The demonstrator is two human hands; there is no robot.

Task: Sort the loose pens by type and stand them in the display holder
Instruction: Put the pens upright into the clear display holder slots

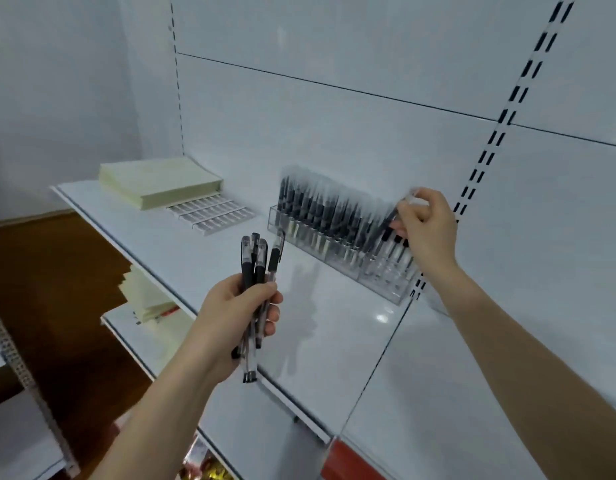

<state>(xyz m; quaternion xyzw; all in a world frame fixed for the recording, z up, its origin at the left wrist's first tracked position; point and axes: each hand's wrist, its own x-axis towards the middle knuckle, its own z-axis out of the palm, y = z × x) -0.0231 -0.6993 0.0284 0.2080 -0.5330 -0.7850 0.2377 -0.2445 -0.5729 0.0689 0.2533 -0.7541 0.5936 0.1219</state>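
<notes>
Left hand [235, 317] grips loose pens [256, 268] — right hand [426, 225] pinches one pen [386, 230] at display holder [334, 251]

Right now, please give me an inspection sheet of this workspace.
Surface: white shelf, glossy, bare in front.
Job's things: clear display holder by the back panel, mostly filled with black pens; right end has free slots.
Clutter: pale paper stack; white slotted tray.
Grippers: left hand grips a pen bundle; right hand holds one pen at the holder's right end.
Cables: nothing seen.
Surroundings: lower shelf with paper; brown floor.
</notes>
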